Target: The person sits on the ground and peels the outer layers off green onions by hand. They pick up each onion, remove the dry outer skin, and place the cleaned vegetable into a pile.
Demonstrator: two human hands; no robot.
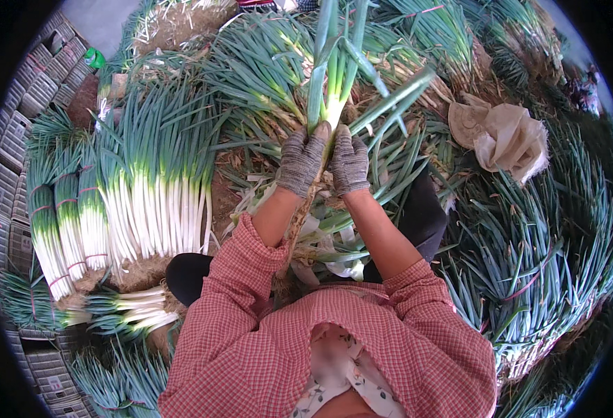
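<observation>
Both my hands wear grey striped knit gloves and meet in front of me on one large green onion (pixel 333 107). My left hand (pixel 301 161) is closed around it, thumb up along the stalk. My right hand (pixel 349 161) grips it from the other side; its fingertips are partly hidden. Above the gloves the stalk shows pale green and white, with long leaves pointing away from me. A loose outer leaf (pixel 392 102) slants off to the right. Below, the brown, soil-stained shank (pixel 301 214) runs between my forearms towards the roots near my lap.
Peeled leaves and skins (pixel 337 235) litter the ground between my legs. Cleaned white-stemmed onions (pixel 155 209) lie at left beside tied bundles (pixel 66 224). Plastic crates (pixel 8 188) line the left edge. Untrimmed bundles (pixel 525 271) and a crumpled sack (pixel 510 136) are at right.
</observation>
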